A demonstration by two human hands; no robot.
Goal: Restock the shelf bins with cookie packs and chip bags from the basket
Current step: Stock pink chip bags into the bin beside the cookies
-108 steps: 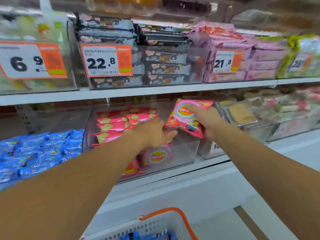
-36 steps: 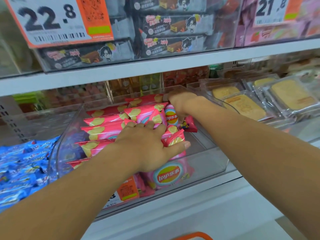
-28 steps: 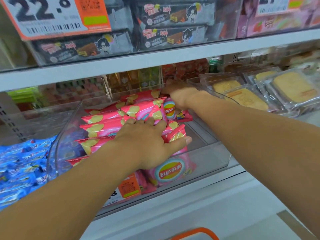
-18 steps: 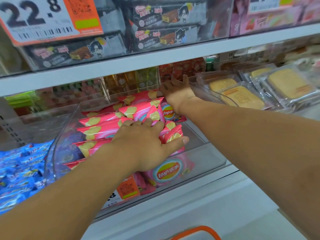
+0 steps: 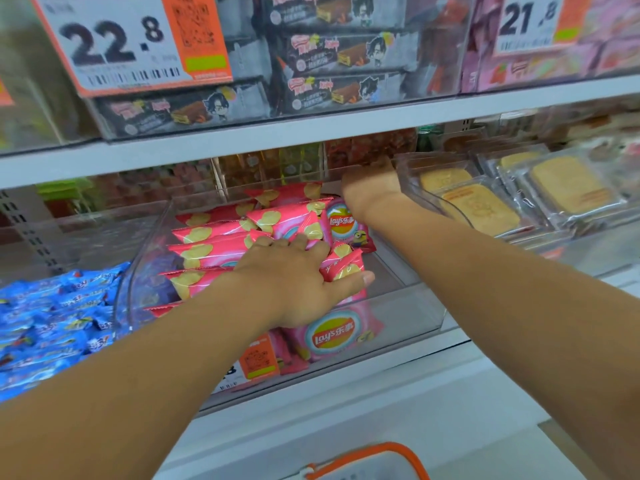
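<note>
Clear bin (image 5: 408,306) bare along its right side beside the pink chip bags (image 5: 214,251), upper shelf (image 5: 311,133) low overhead, biscuit bin (image 5: 433,199) crowding the right

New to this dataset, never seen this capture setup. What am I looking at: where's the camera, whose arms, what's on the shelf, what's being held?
There is no robot here. A person wears one wide-angle camera on the head, looking forward and down, so the two bare arms reaching in are that person's own.

They face a shop shelf. The left hand lies with fingers spread on a stack of pink Lay's chip bags inside a clear plastic bin, pressing them; it grips nothing. The right hand reaches to the back of the same bin, just past an upright Lay's bag; its fingers are hidden, so I cannot tell whether it holds anything.

Left of the bin lie blue snack packs; to the right, clear-wrapped biscuit packs. The shelf above carries dark wafer boxes and a price tag reading 22.8. The orange rim at the bottom edge is the basket.
</note>
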